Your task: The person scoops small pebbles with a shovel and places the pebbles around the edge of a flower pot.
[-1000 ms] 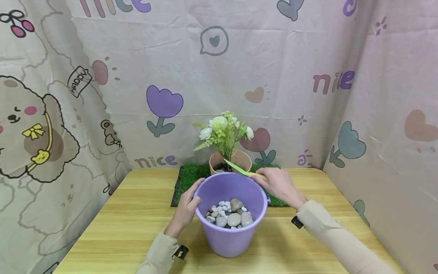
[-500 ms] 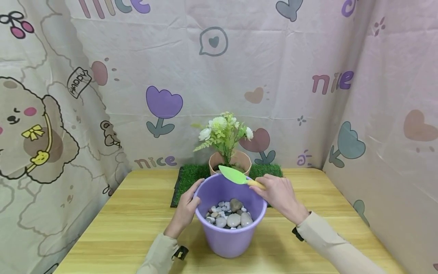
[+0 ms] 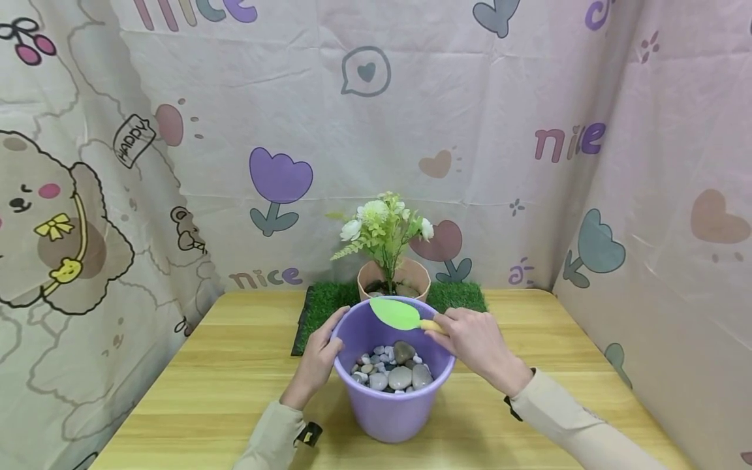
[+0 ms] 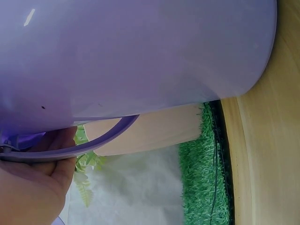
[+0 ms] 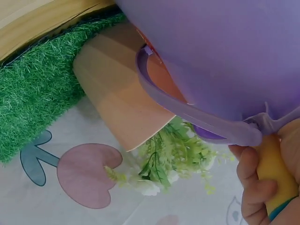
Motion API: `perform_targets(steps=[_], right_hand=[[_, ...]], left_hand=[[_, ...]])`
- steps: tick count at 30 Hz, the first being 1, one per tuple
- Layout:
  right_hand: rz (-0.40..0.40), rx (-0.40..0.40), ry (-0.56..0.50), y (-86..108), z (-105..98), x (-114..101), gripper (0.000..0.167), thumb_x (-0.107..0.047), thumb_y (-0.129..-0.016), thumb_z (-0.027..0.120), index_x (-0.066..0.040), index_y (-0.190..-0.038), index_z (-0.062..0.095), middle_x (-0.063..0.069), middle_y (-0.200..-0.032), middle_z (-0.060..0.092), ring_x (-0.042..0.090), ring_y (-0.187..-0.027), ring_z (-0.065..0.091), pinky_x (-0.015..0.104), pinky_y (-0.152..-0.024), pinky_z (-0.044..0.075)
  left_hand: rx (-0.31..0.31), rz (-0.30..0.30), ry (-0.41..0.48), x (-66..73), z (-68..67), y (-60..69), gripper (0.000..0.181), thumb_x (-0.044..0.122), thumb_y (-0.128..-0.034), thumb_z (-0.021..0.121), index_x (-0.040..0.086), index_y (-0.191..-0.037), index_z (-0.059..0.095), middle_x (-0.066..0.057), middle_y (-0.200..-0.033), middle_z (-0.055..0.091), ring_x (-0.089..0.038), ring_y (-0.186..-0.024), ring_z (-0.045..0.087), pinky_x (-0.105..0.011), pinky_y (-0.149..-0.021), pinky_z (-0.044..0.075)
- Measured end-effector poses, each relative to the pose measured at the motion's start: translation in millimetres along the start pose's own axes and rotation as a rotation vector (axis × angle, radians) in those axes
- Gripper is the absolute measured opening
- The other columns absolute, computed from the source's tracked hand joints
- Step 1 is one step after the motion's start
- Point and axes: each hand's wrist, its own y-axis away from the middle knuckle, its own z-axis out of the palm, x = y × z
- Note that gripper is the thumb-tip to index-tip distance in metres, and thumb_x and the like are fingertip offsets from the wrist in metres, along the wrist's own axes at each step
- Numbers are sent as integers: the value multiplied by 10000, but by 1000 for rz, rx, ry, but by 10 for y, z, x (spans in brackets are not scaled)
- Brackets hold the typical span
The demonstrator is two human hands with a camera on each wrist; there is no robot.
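Head view: trowel (image 3: 404, 316) points left; long axis nearly crosswise over bucket (image 3: 390, 416).

The bucket (image 3: 389, 414) is purple, the stones (image 3: 400, 378) grey, white and brown, the trowel (image 3: 395, 314) lime green with a yellow handle (image 5: 276, 171). The flowerpot (image 5: 112, 89) is peach, the flowers (image 3: 374, 213) white, the mat (image 5: 42, 84) green. The tabletop (image 3: 205, 391) shows yellow wood grain; the pale cloth (image 3: 352, 137) is printed with tulips and hearts.

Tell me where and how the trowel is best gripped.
Probably best to take the trowel by its yellow handle, coming from the right, as the right hand does: the broad green blade points left across the purple bucket, leaving the handle on the right.
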Motion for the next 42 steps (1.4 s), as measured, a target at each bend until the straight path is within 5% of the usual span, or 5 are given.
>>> perform_targets(steps=[5, 16, 26, 31, 42], right_hand=[[-42, -45, -12, -27, -47, -6, 242, -360, -772, 790, -214, -678, 621, -111, -589, 473, 18, -476, 384, 122, -418, 228], [-107, -411, -41, -280, -210, -5, 242, -465, -768, 773, -255, -690, 684, -152, -613, 600, 4, -487, 451, 171, -441, 330], [-48, -684, -170, -599, -403, 41, 389, -373, -664, 843, -279, -458, 527, -197, -460, 390, 20, -445, 371, 201, -426, 320], [-62, -695, -88, -616, -339, -21, 303, -362, -639, 853, -272, -491, 603, -171, -496, 492, 61, -467, 438, 226, -450, 358], [-21, -564, -11, -417, -184, -99, 344, -383, -645, 855, -248, -499, 574, -116, -489, 483, 93, -436, 395, 259, -397, 308]], left_hand=[[-4, 5, 6, 4, -6, 4, 653, 13, -818, 419, 88, -1465, 460, -138, -1432, 531, -300, -1184, 603, -302, -888, 539], [-17, -11, 15, 18, -24, 20, 654, 11, -830, 415, 135, -1471, 455, -131, -1426, 539, -303, -1181, 611, -316, -886, 542], [-33, -6, -7, -1, -22, -5, 657, 8, -838, 416, 155, -1477, 445, -123, -1429, 536, -285, -1175, 613, -295, -882, 535], [-29, -10, -13, 11, -23, -6, 651, 15, -841, 415, 153, -1476, 448, -117, -1429, 538, -280, -1187, 608, -306, -900, 533], [-32, -17, -15, 12, -16, 2, 668, 16, -833, 415, 167, -1483, 437, -117, -1448, 519, -288, -1195, 600, -316, -906, 531]])
